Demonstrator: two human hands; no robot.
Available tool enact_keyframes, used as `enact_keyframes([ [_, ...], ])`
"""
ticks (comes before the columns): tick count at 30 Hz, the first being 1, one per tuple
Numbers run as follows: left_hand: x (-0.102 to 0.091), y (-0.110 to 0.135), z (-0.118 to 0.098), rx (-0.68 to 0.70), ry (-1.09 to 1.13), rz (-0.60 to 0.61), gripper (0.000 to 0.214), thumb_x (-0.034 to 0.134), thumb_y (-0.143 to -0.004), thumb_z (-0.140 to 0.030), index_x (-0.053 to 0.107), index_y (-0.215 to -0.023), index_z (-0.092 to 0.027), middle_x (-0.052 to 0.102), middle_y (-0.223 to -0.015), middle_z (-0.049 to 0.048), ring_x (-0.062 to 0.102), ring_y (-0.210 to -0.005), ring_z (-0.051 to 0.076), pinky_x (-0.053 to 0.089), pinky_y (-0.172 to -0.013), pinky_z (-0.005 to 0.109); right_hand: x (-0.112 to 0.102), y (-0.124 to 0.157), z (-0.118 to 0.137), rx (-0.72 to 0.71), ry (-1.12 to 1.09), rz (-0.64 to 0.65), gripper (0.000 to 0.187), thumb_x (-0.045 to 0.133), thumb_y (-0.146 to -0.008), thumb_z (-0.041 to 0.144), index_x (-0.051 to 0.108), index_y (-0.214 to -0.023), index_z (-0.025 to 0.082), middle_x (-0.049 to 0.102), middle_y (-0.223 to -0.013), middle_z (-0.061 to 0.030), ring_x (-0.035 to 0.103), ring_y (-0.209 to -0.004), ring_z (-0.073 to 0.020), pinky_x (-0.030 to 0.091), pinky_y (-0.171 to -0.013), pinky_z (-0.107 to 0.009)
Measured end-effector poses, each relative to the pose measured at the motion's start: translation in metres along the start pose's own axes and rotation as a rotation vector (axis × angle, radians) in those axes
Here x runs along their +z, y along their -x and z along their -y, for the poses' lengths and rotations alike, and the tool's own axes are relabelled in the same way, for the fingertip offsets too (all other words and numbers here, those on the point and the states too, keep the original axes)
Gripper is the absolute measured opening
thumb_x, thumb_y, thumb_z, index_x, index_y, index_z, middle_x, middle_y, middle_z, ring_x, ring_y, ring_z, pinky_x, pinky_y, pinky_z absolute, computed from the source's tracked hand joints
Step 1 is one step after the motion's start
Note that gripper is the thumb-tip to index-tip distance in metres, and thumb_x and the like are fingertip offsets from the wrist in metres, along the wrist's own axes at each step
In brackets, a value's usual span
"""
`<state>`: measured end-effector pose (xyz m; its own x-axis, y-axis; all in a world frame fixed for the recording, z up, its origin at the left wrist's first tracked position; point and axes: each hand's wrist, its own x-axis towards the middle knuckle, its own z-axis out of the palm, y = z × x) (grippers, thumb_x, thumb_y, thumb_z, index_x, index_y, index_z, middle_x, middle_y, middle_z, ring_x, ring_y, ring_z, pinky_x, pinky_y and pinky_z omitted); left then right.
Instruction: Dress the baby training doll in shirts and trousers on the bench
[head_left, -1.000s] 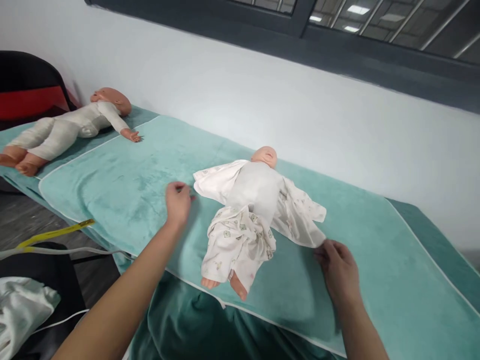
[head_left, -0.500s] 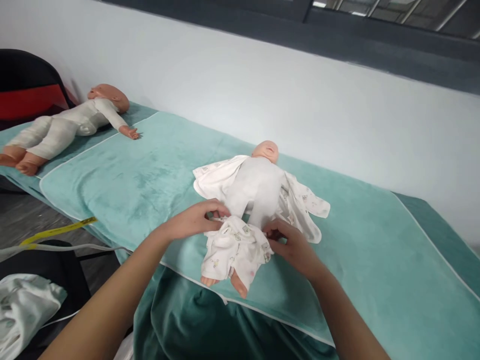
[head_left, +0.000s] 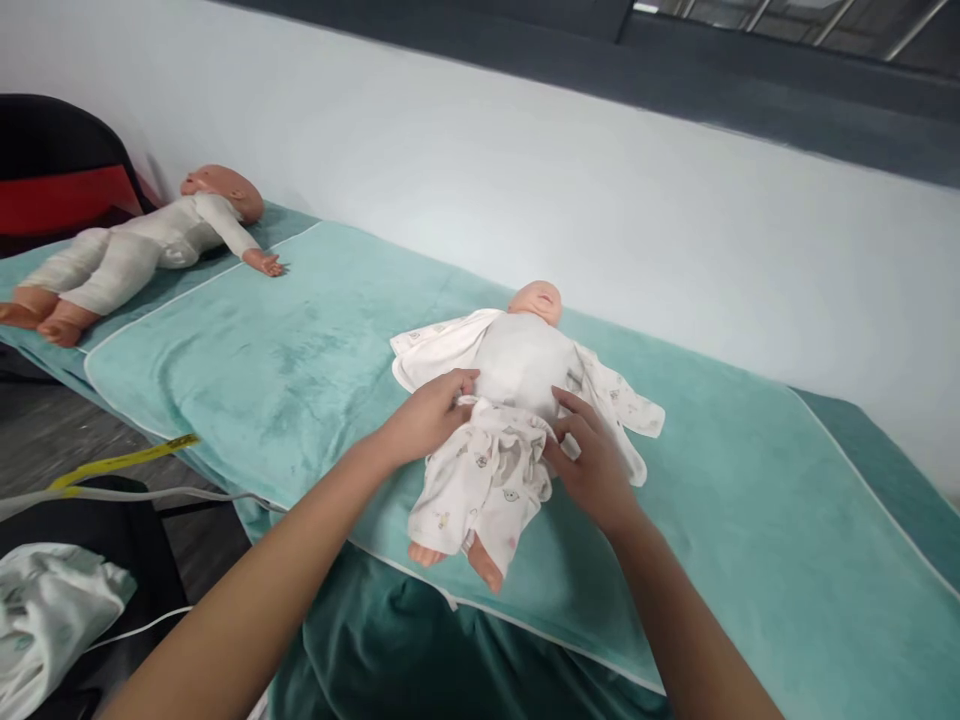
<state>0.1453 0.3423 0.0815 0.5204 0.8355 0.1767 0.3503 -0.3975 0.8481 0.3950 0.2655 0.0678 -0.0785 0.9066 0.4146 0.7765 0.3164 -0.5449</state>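
Observation:
A baby doll (head_left: 517, 355) lies on its back on a teal towel (head_left: 300, 340), head toward the wall. It wears patterned white trousers (head_left: 480, 480) and an open white top spread out beneath it. My left hand (head_left: 424, 415) pinches the trousers' waistband at the doll's left hip. My right hand (head_left: 592, 460) grips the waistband on the other side. The waistband sits at the doll's waist. Two bare feet stick out at the towel's near edge.
A second doll (head_left: 142, 250) in a plain white suit lies at the far left of the bed. A black and red chair (head_left: 60, 180) stands behind it. White cloth (head_left: 45, 610), a cable and a yellow tape (head_left: 120, 462) lie at the lower left. A white wall runs behind.
My hands came in from the doll's sides to the trousers' waistband and drew it up from the thighs to the waist.

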Motion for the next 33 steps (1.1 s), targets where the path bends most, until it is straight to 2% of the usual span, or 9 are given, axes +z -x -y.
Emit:
enact_keyframes([
  [2,0.008,-0.013,0.003,-0.039,-0.085,-0.081,0.002,0.045,-0.088,-0.024,0.047,-0.09,-0.023,0.066,-0.118,0.0093,0.061,-0.108,0.025,0.047,-0.088,0.038,0.004,-0.011,-0.003,0.076,-0.008,-0.041,0.023,0.053,-0.089,0.037,0.044,-0.074,0.022,0.061,-0.125,-0.0081,0.061,-0.105,-0.0231,0.046,-0.084,-0.037],
  [4,0.013,-0.028,0.006,-0.084,-0.179,-0.161,0.005,0.045,-0.091,-0.027,0.046,-0.093,-0.023,0.069,-0.094,0.0071,0.064,-0.093,0.025,0.046,-0.08,0.036,0.005,-0.025,-0.007,0.192,0.027,-0.095,0.023,0.055,-0.087,0.036,0.043,-0.073,0.023,0.067,-0.094,-0.0033,0.058,-0.078,-0.0179,0.042,-0.069,-0.031],
  [6,0.016,-0.042,0.008,-0.106,-0.238,-0.234,0.009,0.046,-0.092,-0.03,0.046,-0.098,-0.023,0.063,-0.078,0.0036,0.062,-0.08,0.025,0.043,-0.073,0.034,0.007,-0.039,-0.013,0.302,0.049,-0.167,0.023,0.058,-0.082,0.033,0.042,-0.07,0.023,0.054,-0.066,0.0029,0.045,-0.061,-0.0142,0.035,-0.06,-0.028],
  [8,0.018,-0.052,0.011,-0.099,-0.216,-0.293,0.012,0.047,-0.092,-0.033,0.047,-0.098,-0.023,0.058,-0.073,0.0008,0.058,-0.074,0.022,0.04,-0.07,0.032,0.011,-0.05,-0.022,0.383,-0.101,-0.24,0.023,0.062,-0.077,0.03,0.041,-0.068,0.022,0.042,-0.058,0.0059,0.037,-0.058,-0.0125,0.03,-0.058,-0.026],
  [12,0.025,-0.047,0.022,-0.085,-0.008,-0.305,0.015,0.057,-0.086,-0.036,0.052,-0.086,-0.022,0.055,-0.076,-0.0019,0.051,-0.072,0.016,0.037,-0.069,0.027,0.026,-0.045,-0.039,0.475,-0.522,-0.262,0.026,0.063,-0.076,0.04,0.044,-0.076,0.023,0.045,-0.064,0.006,0.039,-0.059,-0.0114,0.033,-0.055,-0.024],
  [18,0.018,-0.018,0.041,-0.209,0.394,-0.168,0.037,0.05,-0.087,-0.054,0.06,-0.083,-0.018,0.056,-0.075,-0.0005,0.048,-0.07,0.014,0.039,-0.065,0.026,0.033,-0.023,-0.054,0.494,-0.649,-0.222,0.032,0.066,-0.076,0.05,0.053,-0.085,0.022,0.051,-0.072,0.0032,0.045,-0.064,-0.012,0.038,-0.058,-0.024],
  [23,-0.001,-0.014,0.041,-0.206,0.388,0.107,0.024,0.065,-0.076,-0.033,0.06,-0.093,-0.017,0.061,-0.085,0.0008,0.056,-0.08,0.016,0.045,-0.071,0.027,0.03,-0.023,-0.055,0.497,-0.711,-0.23,0.032,0.066,-0.079,0.051,0.057,-0.086,0.022,0.054,-0.076,0.0018,0.049,-0.07,-0.0132,0.043,-0.063,-0.025],
  [30,-0.008,-0.011,0.034,-0.253,0.516,0.248,0.026,0.066,-0.076,-0.027,0.06,-0.1,-0.018,0.067,-0.099,0.004,0.061,-0.092,0.017,0.046,-0.08,0.029,0.013,-0.013,-0.05,0.449,-0.974,0.017,0.033,0.076,-0.073,0.04,0.059,-0.097,0.026,0.064,-0.114,-0.0035,0.062,-0.096,-0.0202,0.051,-0.081,-0.035],
  [33,-0.006,-0.012,0.034,-0.252,0.597,0.253,0.028,0.067,-0.078,-0.03,0.061,-0.101,-0.017,0.066,-0.108,0.0072,0.06,-0.102,0.02,0.045,-0.086,0.031,0.009,-0.01,-0.052,0.496,-0.953,0.071,0.036,0.078,-0.071,0.04,0.06,-0.098,0.025,0.067,-0.109,-0.0035,0.063,-0.093,-0.02,0.051,-0.08,-0.034],
])
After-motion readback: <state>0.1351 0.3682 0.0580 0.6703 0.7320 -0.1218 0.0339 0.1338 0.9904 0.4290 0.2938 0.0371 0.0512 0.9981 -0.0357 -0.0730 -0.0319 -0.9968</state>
